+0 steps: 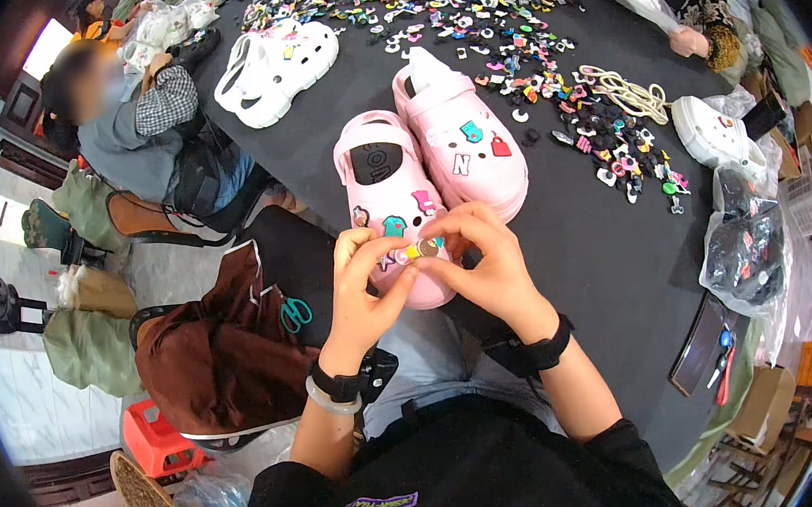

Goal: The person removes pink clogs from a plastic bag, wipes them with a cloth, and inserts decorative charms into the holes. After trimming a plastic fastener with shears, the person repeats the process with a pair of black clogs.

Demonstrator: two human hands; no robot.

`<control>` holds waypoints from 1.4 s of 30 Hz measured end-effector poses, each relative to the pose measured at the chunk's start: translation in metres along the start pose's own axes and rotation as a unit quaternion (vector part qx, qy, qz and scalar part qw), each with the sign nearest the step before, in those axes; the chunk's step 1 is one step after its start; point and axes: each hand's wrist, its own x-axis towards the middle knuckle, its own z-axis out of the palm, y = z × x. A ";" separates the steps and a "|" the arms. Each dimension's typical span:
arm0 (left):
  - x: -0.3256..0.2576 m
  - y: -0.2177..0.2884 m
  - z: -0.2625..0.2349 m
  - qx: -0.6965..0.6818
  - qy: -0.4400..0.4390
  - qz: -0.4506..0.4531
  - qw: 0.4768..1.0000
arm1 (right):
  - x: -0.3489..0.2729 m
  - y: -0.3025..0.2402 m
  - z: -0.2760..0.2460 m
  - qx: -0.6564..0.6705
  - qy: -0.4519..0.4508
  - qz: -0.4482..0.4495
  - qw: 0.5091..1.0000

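Pinching a small yellow-and-brown charm (420, 249) between both sets of fingertips, the left hand (362, 281) and the right hand (482, 264) are held together over the toe end of the near pink clog (389, 197). The charm is grasped from both sides — the left thumb and forefinger close on its left end, the right fingertips on its right end — so neither hand is released or empty.

All places are given relative to the near pink clog. The charm is held directly above the clog's front upper, touching or just clear of it; contact cannot be told from this view. The charm's long axis runs across the clog, left to right, while the clog's own long axis runs away from the person, heel strap at the far end. Both hands are equally close to the charm; the right hand covers more of the toe.

A second pink clog (467, 142) is set just beside the near one, on its right and slightly farther off, with several charms already fitted. Beyond both, loose charms (502, 23) are scattered over the black table (579, 238). A pair of white clogs (274, 67) lies well apart to the far left. Another person's hand (692, 40) is seen at the far right, well clear of the work.
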 end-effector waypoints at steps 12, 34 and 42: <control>-0.002 0.000 -0.002 -0.021 -0.023 -0.013 0.999 | 0.001 0.008 -0.006 0.114 -0.064 0.050 0.990; 0.006 0.015 -0.009 -0.053 -0.009 -0.057 0.997 | -0.006 0.020 0.006 0.191 0.003 0.072 0.979; 0.004 0.009 -0.010 -0.020 -0.027 0.001 0.999 | -0.009 0.018 0.007 0.258 -0.003 0.132 0.957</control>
